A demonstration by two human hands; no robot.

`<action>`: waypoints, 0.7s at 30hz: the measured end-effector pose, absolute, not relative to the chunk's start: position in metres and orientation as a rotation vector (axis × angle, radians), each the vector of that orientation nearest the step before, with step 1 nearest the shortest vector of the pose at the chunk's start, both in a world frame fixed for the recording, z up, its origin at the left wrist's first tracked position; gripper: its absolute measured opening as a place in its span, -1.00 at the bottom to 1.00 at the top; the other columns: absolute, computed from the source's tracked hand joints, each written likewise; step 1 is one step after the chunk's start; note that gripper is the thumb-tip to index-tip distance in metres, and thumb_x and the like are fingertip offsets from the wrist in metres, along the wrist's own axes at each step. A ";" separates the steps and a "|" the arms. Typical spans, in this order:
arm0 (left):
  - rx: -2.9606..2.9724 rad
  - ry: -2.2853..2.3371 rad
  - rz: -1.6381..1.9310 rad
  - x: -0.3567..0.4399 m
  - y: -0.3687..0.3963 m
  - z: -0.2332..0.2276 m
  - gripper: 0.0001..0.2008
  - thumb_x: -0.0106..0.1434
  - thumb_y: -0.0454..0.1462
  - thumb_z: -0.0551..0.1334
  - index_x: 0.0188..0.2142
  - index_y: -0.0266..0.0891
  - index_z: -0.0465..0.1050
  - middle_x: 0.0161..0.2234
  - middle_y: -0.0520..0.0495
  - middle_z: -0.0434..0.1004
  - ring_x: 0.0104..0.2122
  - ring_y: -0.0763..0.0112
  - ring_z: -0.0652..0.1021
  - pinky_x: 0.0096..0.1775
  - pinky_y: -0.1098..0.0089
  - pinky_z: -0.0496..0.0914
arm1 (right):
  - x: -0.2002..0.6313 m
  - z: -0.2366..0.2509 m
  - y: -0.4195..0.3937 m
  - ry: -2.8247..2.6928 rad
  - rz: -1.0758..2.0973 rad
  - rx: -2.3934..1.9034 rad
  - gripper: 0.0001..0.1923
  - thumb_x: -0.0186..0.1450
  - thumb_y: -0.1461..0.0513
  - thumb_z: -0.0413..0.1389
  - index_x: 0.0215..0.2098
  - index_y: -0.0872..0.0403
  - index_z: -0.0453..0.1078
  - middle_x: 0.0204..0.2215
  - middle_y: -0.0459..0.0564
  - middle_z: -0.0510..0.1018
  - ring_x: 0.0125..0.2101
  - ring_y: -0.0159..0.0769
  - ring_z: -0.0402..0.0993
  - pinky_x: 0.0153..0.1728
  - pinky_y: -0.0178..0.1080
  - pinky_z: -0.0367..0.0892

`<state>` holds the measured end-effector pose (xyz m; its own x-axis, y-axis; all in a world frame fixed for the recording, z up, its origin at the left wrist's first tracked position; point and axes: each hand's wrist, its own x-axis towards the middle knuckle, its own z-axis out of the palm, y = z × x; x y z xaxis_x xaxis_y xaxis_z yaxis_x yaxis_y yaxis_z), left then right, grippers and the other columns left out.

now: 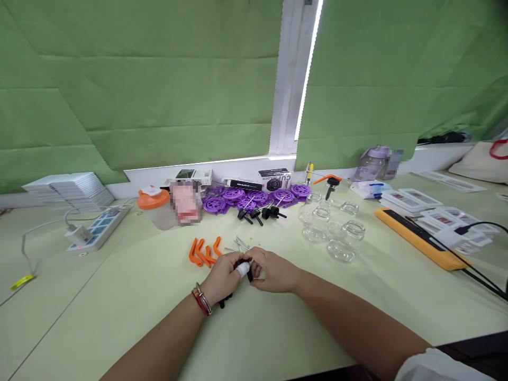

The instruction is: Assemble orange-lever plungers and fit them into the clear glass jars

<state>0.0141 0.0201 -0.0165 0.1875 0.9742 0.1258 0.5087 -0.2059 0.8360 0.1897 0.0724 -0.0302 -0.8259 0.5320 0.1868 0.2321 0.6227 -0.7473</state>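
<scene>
My left hand, with white tape on a finger, and my right hand meet over the table. Between them both hold a small black plastic part, mostly hidden by the fingers. Just left of the hands lie several bent orange handles. Thin metal rods rest right behind the fingers. Another black piece shows partly under my left wrist. Farther back, several black caps with stems and metal rods lie in a row.
Purple wheel-like parts line the back near boxes. Clear glass jars stand right of centre. A yellow power strip and stacked cards lie at right. An orange-lidded cup and white power strip stand left.
</scene>
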 end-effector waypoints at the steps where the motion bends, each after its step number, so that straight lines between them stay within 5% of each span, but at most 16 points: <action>1: 1.800 1.386 0.902 0.013 0.020 -0.017 -0.80 0.18 -0.27 0.13 -0.26 -0.23 0.50 -0.37 -0.04 0.54 -0.36 0.35 0.49 -0.28 0.37 0.37 | 0.189 -0.031 0.071 -2.414 1.135 -0.637 -0.47 0.04 0.38 0.14 -0.03 0.02 0.15 -0.38 -0.13 0.38 -0.44 -0.40 0.39 -0.35 -0.30 0.35; 10: 1.758 1.506 0.935 -0.010 0.025 -0.015 -0.79 0.17 -0.22 0.13 -0.23 -0.25 0.42 -0.41 -0.02 0.45 -0.40 0.40 0.44 -0.33 0.38 0.33 | 0.182 -0.040 0.067 -2.364 1.141 -0.705 -0.53 -0.01 0.26 0.26 -0.16 0.05 0.24 -0.35 -0.12 0.36 -0.47 -0.44 0.35 -0.41 -0.32 0.32; 21: 1.993 1.599 0.513 -0.048 0.020 0.007 -0.87 0.15 -0.24 0.11 -0.42 -0.19 0.41 -0.46 0.00 0.44 -0.47 0.38 0.40 -0.41 0.42 0.22 | 0.182 -0.037 0.057 -2.566 0.859 -0.570 -0.67 0.18 0.29 0.10 -0.06 0.03 0.36 -0.15 0.03 0.37 -0.35 -0.36 0.38 -0.30 -0.28 0.33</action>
<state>-0.0481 0.0197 0.0073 0.2278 0.9731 -0.0331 0.7723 -0.1599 0.6148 0.1815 0.0570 -0.0369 -0.8479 0.4834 0.2176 0.2549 0.7318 -0.6321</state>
